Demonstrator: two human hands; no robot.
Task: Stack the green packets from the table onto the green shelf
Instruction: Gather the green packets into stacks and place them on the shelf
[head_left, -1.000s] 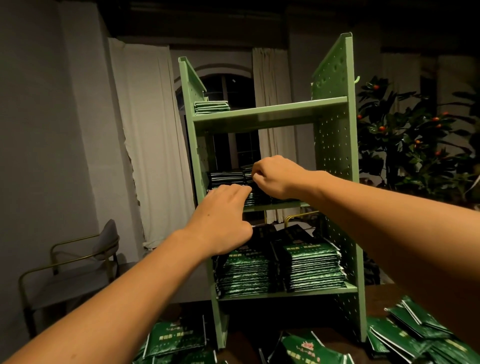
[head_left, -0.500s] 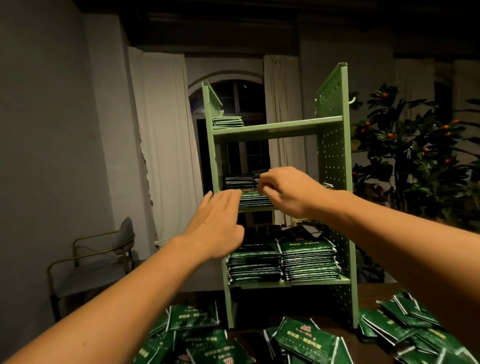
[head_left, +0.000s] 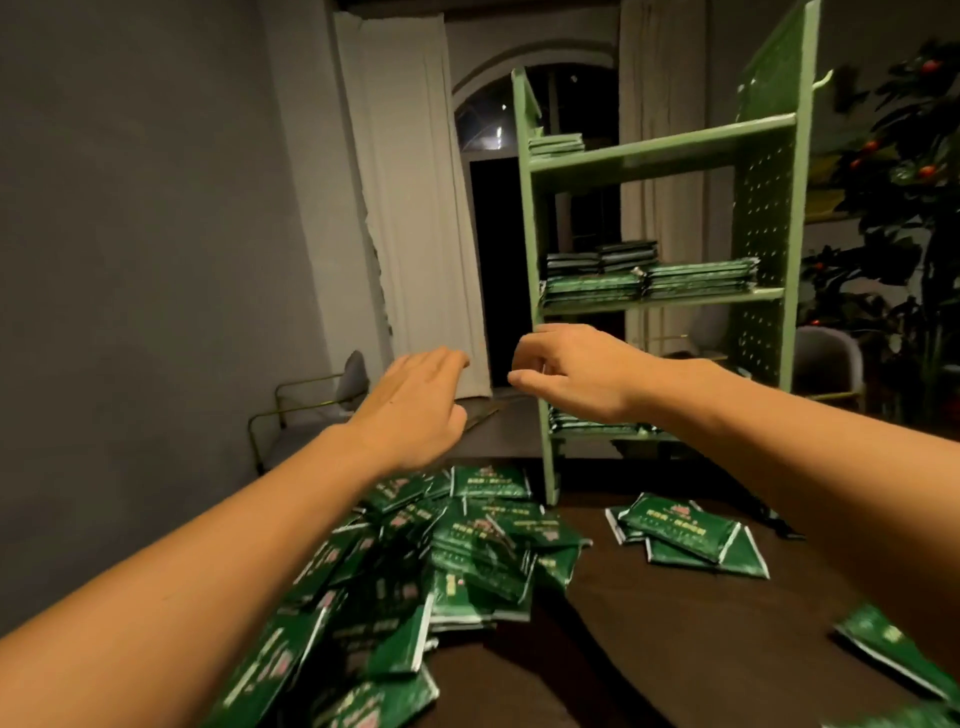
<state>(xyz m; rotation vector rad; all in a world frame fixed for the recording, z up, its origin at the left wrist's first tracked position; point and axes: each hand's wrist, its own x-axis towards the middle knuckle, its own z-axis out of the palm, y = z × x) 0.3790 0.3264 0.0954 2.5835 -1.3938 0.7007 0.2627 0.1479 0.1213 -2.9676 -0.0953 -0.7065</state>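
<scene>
The green shelf (head_left: 660, 156) stands at the back of the dark table (head_left: 675, 639). Its middle board carries stacks of green packets (head_left: 649, 278), the top board a small stack (head_left: 556, 144), and the bottom board more packets (head_left: 592, 423). A big loose heap of green packets (head_left: 441, 561) lies on the table below my hands, with a smaller pile (head_left: 685, 535) to the right. My left hand (head_left: 410, 405) hovers in the air with fingers straight, holding nothing. My right hand (head_left: 576, 369) hangs in front of the shelf's left post, fingers loosely curled and empty.
A grey chair with a brass frame (head_left: 311, 410) stands at the left wall. White curtains (head_left: 415, 208) frame a dark arched doorway. A plant with orange fruit (head_left: 909, 171) stands to the right of the shelf. A few more packets (head_left: 893, 649) lie at the table's right edge.
Both hands have drawn back from the middle shelf board and come down, empty. The view has swung left and down, showing more of the heap on the table.
</scene>
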